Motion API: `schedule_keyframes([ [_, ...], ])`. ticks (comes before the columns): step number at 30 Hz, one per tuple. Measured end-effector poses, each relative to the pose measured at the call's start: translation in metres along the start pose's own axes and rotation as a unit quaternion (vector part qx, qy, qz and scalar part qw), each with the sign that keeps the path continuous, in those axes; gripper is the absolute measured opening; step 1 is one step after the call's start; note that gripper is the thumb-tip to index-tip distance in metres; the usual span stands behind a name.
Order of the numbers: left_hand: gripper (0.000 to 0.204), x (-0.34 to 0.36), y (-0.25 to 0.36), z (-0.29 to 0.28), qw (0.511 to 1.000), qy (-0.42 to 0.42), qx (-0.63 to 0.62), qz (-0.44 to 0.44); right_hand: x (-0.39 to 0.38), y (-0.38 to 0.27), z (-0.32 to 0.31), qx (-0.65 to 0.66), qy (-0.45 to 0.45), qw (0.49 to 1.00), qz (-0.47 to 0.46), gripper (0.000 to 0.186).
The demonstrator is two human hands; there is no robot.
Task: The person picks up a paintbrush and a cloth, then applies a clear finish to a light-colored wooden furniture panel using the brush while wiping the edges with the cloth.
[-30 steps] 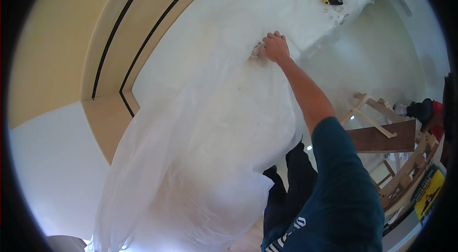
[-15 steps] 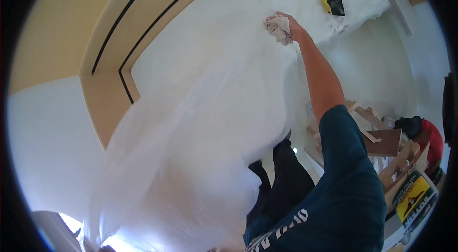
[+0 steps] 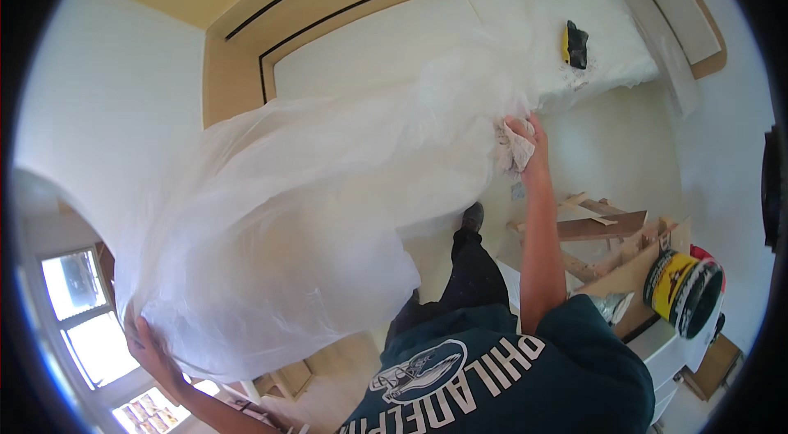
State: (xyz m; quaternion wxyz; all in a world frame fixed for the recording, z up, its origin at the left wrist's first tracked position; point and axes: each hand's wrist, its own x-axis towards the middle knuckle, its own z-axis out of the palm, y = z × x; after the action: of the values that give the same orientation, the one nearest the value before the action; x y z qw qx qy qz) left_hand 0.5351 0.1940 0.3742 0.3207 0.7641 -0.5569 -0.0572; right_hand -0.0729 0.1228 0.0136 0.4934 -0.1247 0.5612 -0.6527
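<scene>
A large translucent plastic sheet (image 3: 279,220) billows across the space in front of me. At the lower left my left hand (image 3: 154,352) is closed on the sheet's edge, its fingertips partly hidden by the film. My right hand (image 3: 532,142) holds a crumpled off-white cloth (image 3: 517,146) near the right side of the sheet, and the film gathers close to its fingers. Under and beyond the sheet lies a long white-covered bench seat (image 3: 607,7). A black and yellow packet (image 3: 577,45) rests on its right part.
A wooden panel with black strips (image 3: 238,77) backs the seat. To my right are wooden pieces (image 3: 603,225) and a yellow and black bucket (image 3: 685,290). Windows (image 3: 94,344) stand at the left. My shoe (image 3: 472,217) is on the floor beside the sheet.
My right hand has drawn back toward me with the cloth. The sheet has spread lower and wider, and my left hand has come into view on its edge. The view has shifted.
</scene>
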Motion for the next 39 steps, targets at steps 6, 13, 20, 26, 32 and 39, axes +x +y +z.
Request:
schedule_keyframes([
  [6, 0.052, -0.047, -0.105, -0.089, 0.991, -0.005, -0.130, 0.012, -0.162, 0.000, 0.004, -0.015, -0.027, 0.995, -0.093, 0.047],
  [13, 0.053, -0.115, -0.262, -0.205, 0.982, 0.005, -0.190, -0.003, -0.414, 0.002, -0.020, -0.067, 0.036, 0.990, -0.117, 0.047],
  [20, 0.061, -0.192, -0.388, -0.315, 0.980, 0.020, -0.188, -0.058, -0.599, 0.016, -0.066, -0.198, 0.077, 0.967, -0.141, 0.050],
  [26, 0.068, -0.314, -0.517, -0.361, 0.917, -0.019, -0.392, -0.070, -0.713, 0.088, -0.193, -0.380, 0.068, 0.917, -0.098, 0.041],
  [32, 0.057, -0.437, -0.563, -0.394, 0.939, -0.235, -0.095, -0.233, -0.798, 0.203, -0.348, -0.599, -0.004, 0.800, 0.028, 0.042],
  [39, 0.030, -0.541, -0.709, -0.423, 0.952, -0.236, -0.097, -0.167, -0.857, 0.269, -0.419, -0.627, 0.063, 0.776, 0.032, 0.038],
])
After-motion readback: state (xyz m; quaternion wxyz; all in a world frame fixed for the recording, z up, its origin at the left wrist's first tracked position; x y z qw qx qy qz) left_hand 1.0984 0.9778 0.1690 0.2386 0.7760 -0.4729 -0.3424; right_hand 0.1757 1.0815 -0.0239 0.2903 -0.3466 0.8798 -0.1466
